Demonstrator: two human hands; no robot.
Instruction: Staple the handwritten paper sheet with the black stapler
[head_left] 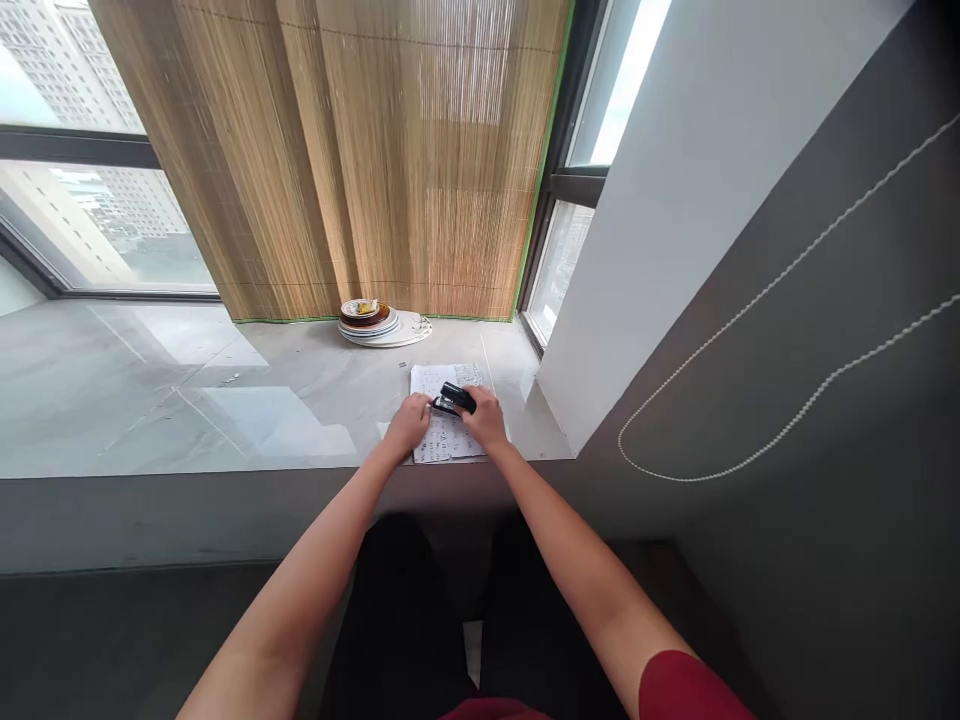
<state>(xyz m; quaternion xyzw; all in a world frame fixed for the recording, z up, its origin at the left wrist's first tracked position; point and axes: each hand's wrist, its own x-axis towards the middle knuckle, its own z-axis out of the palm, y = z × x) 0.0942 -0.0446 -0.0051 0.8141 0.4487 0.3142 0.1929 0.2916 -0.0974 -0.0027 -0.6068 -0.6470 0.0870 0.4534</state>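
stapler (pixel 456 397) in r hand (pixel 486 418), l hand (pixel 409 422) at papers (pixel 444 444)

A bamboo blind (pixel 375 180) hangs between dark-framed windows (pixel 75 148), its lower edge at the glossy grey windowsill (pixel 120 400), where daylight reflects. Tall buildings (pixel 139 195) stand outside on the left. At right, a looped beaded cord (pixel 775 284) hangs by a shaded grey wall (pixel 825 480).

Windowsill (pixel 150 430) affords lateral passage left of the left hand (pixel 409 421). Stacked plates (pixel 371 327) and bamboo blind (pixel 375 170) obstruct forward reach; white wall (pixel 660 220) bounds the right side.
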